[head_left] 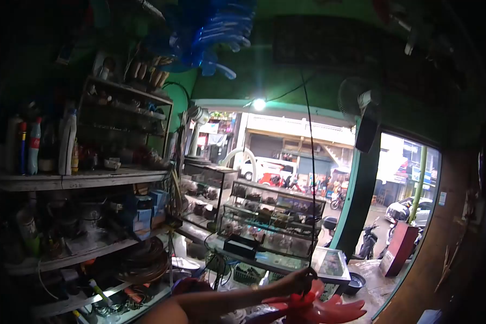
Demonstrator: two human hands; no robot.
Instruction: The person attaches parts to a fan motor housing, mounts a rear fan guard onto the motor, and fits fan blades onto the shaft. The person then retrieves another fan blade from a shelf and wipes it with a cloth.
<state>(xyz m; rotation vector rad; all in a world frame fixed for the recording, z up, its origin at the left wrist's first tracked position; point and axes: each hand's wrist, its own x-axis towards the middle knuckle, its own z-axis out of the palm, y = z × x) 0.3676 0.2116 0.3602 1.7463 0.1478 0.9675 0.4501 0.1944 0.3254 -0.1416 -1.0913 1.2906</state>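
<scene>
My left hand reaches in from the bottom left, its fingers closed around the lower end of a thin black cord that runs up toward the ceiling. Just below and beside the hand are glossy red fan-like blades; whether the fingers touch them is unclear. Above, a bunch of translucent blue blades hangs. My right hand does not show.
Shelves at the left hold bottles, boxes and coiled material. Glass display cases stand ahead, with a black tray. A wall fan hangs near the doorway; a black basin sits at right.
</scene>
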